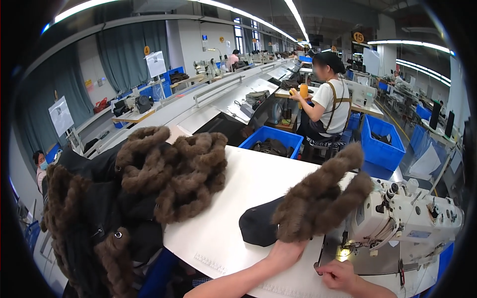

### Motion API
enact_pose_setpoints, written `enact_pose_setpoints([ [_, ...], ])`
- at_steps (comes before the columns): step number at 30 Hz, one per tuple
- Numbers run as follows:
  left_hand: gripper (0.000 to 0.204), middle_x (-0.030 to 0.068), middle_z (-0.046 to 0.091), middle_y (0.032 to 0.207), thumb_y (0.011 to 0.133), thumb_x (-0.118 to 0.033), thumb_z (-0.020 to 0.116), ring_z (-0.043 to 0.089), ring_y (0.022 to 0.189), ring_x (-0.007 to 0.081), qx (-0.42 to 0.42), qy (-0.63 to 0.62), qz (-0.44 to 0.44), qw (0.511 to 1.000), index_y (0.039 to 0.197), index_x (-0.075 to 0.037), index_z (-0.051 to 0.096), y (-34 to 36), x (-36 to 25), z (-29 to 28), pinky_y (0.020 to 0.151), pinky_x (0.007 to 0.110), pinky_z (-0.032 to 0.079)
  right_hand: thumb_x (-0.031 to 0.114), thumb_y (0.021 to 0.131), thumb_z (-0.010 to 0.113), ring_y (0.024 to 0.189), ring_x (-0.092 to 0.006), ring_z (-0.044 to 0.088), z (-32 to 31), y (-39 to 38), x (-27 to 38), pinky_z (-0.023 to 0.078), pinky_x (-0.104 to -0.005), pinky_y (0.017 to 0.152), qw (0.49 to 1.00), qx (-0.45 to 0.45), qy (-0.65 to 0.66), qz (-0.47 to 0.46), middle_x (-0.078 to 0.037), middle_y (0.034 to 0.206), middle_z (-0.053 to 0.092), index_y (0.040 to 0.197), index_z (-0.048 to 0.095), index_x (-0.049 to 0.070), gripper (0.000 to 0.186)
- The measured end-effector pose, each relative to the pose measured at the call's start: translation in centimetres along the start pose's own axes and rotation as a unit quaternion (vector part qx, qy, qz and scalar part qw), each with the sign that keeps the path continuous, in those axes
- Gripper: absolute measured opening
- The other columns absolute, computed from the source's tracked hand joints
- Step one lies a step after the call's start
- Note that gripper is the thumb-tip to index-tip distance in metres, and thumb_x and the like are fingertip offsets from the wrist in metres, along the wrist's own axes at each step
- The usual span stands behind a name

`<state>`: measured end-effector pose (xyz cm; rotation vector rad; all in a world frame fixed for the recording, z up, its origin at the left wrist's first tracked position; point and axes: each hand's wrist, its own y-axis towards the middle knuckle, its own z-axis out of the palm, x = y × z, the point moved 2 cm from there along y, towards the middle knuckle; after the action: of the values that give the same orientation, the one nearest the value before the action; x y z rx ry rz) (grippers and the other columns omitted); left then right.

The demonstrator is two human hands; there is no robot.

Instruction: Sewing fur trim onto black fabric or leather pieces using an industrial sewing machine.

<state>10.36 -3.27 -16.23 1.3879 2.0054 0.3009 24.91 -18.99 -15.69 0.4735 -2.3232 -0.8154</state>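
Note:
My left hand is at the lower edge of a black fabric piece with thick, twisted brown fur strips. Its fingers go under the fur and are mostly hidden, closed on the piece. The fur strips stand up in a loop beside the sewing machine, whose lamp glows over the needle area. My right hand is closed in a pinch at the front of the machine bed, near a small dark round part; what it pinches, if anything, is too small to make out.
A large heap of similar black pieces with brown fur covers the left of the white table. Small red-handled snips lie right of my right hand. Blue bins stand beyond; a co-worker sits ahead, holding something orange.

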Motion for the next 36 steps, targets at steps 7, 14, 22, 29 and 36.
enact_pose_setpoints([
  [7, 0.021, 0.02, 0.059, 0.096, 0.083, -0.004, 0.056, 0.056, 0.094, 0.0419, -0.052, -0.038, 0.011, 0.998, 0.103, -0.003, 0.062, 0.0, -0.9, -1.1, 0.08, 0.05, 0.046, -0.007, 0.077, 0.059, 0.058, -0.0208, 0.064, -1.1, 0.6, 2.6, 0.05, -0.0297, 0.051, 0.992, -0.016, 0.113, 0.049, -0.009, 0.071, 0.066, 0.09, 0.069, 0.003, 0.019],
  [14, 0.025, 0.0183, 0.062, 0.095, 0.084, -0.008, 0.058, 0.059, 0.091, 0.04, -0.019, -0.004, -0.016, 1.0, 0.109, -0.007, 0.063, -0.8, -0.5, -0.3, 0.078, 0.049, 0.048, -0.005, 0.078, 0.06, 0.063, -0.021, 0.065, -0.6, 0.3, 1.8, 0.051, -0.0297, 0.055, 0.98, -0.028, 0.169, 0.097, -0.01, 0.074, 0.066, 0.091, 0.069, 0.002, 0.018],
  [22, 0.015, 0.0136, 0.063, 0.086, 0.08, -0.009, 0.068, 0.062, 0.079, 0.0356, -0.089, 0.015, 0.008, 0.996, 0.095, -0.008, 0.067, 0.0, -1.0, -1.1, 0.066, 0.044, 0.05, -0.006, 0.073, 0.061, 0.074, -0.0261, 0.06, -0.1, 1.4, 3.5, 0.046, -0.0366, 0.066, 0.997, -0.057, 0.056, 0.012, -0.009, 0.082, 0.065, 0.088, 0.068, 0.004, 0.02],
  [29, 0.012, 0.0135, 0.064, 0.084, 0.078, -0.006, 0.068, 0.063, 0.077, 0.0349, -0.08, 0.001, -0.013, 0.997, 0.09, -0.007, 0.067, 0.4, -0.9, -0.9, 0.065, 0.043, 0.05, 0.005, 0.084, 0.061, 0.094, -0.0336, 0.06, 0.0, 0.3, 1.8, 0.045, -0.041, 0.084, 0.996, -0.026, 0.075, 0.049, -0.017, 0.1, 0.065, 0.097, 0.065, 0.0, 0.015],
  [36, 0.013, 0.0146, 0.064, 0.085, 0.078, -0.005, 0.069, 0.062, 0.077, 0.0362, -0.085, -0.008, -0.004, 0.996, 0.091, -0.007, 0.067, 1.0, -0.4, -1.4, 0.065, 0.043, 0.05, -0.011, 0.073, 0.058, 0.083, -0.0192, 0.061, 0.4, 1.4, 1.8, 0.048, -0.0288, 0.074, 0.993, -0.012, 0.099, 0.06, -0.003, 0.093, 0.068, 0.088, 0.073, 0.009, 0.028],
])
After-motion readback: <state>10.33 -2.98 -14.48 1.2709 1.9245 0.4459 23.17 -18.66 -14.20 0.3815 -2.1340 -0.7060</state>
